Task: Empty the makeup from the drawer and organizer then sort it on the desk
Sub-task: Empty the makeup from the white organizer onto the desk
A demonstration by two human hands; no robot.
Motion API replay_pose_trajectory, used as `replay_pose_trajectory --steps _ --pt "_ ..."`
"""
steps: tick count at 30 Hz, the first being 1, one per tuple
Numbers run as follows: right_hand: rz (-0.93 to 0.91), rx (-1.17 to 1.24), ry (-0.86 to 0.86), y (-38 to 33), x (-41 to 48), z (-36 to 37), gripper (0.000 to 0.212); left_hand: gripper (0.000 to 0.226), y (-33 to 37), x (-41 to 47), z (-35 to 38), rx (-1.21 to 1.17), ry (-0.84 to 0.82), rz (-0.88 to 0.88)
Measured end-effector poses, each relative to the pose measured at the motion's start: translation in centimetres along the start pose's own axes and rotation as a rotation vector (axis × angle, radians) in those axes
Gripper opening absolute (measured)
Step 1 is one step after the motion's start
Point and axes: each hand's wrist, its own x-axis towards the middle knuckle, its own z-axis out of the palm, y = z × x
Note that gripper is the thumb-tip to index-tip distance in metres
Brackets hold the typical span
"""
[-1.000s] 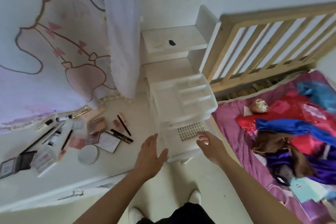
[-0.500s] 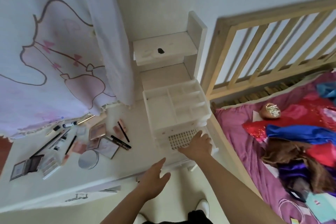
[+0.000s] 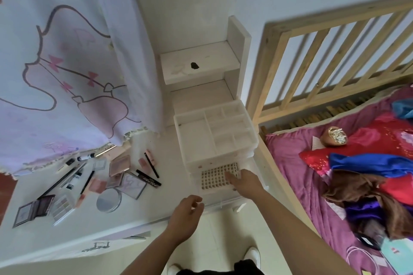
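Reaching into the pulled-out drawer (image 3: 223, 190) of the white plastic organizer (image 3: 214, 138), my right hand (image 3: 244, 182) lies on the sheet of small gold pieces (image 3: 215, 176) at the drawer's bottom; the fingers press flat on its right side, and I cannot tell whether that grip is closed on anything. My left hand (image 3: 186, 215) hovers just in front of the drawer, over the desk (image 3: 156, 205) edge, fingers loosely curled and apart, holding nothing. The organizer's top tray shows bare white compartments. It stands at the right end of the desk, just beside the wooden bed frame (image 3: 312, 51). Well to the left on the desk lies the makeup already out: a black mascara tube (image 3: 148, 178), a thin black pencil (image 3: 152, 165), a pink compact (image 3: 119, 164), a clear-lidded palette (image 3: 131, 185), a round mirror (image 3: 109, 200), an open dark palette (image 3: 33, 210) and several brushes and pencils (image 3: 67, 176), all loosely scattered near one another. A printed curtain (image 3: 67, 62) hangs over the desk's back left. A small black mark (image 3: 194, 65) sits on the white shelf (image 3: 199, 65) behind the organizer.
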Motion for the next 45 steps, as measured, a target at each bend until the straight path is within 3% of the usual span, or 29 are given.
replay_pose_trajectory --steps 2,6,11,15,19,23,29,33,37,39,42,45 --pt "0.03 0.092 0.024 0.4 -1.2 -1.0 0.055 0.019 0.4 0.5 -0.2 -0.071 0.04 -0.039" --pt "0.105 0.252 -0.019 1.4 -3.6 -2.1 0.055 0.046 1.9 0.8 -0.7 -0.226 0.053 -0.134" --pt "0.036 0.336 -0.145 1.4 -6.1 -1.1 0.053 0.08 2.1 0.7 -0.7 -0.36 0.024 -0.148" --pt "-0.03 0.379 -0.104 -0.2 -7.1 0.8 0.052 0.052 1.3 -0.2 -1.8 -0.663 0.084 -0.216" --pt "-0.061 0.317 -0.093 -2.4 -7.1 3.6 0.053 0.047 -0.8 -1.5 -4.8 -0.811 0.262 -0.255" --pt "-0.124 0.095 0.032 -3.9 -6.2 6.9 0.05 0.04 -5.0 -2.9 -8.4 -0.955 0.424 -0.302" --pt "-0.17 -0.376 0.109 -5.0 -5.9 9.7 0.042 0.026 -12.3 -3.0 -13.7 -1.264 0.609 -0.54" --pt "-0.185 -0.407 0.132 -4.9 -6.1 10.1 0.041 0.015 -14.3 -1.1 -16.2 -1.442 0.545 -0.486" --pt "-0.222 -0.372 0.139 -4.5 -6.5 10.1 0.032 0.039 -14.2 1.0 -16.8 -1.601 0.374 -0.452" --pt "-0.249 -0.327 0.156 -4.3 -6.6 10.0 0.025 0.046 -13.8 1.4 -16.2 -1.524 0.276 -0.467" --pt "-0.282 -0.141 0.206 -3.6 -6.9 9.6 0.014 0.037 -12.3 1.6 -14.3 -1.271 0.222 -0.477" --pt "-0.221 0.117 0.37 -1.8 -7.2 8.9 0.022 0.04 -10.4 2.2 -11.4 -1.057 0.089 -0.509"
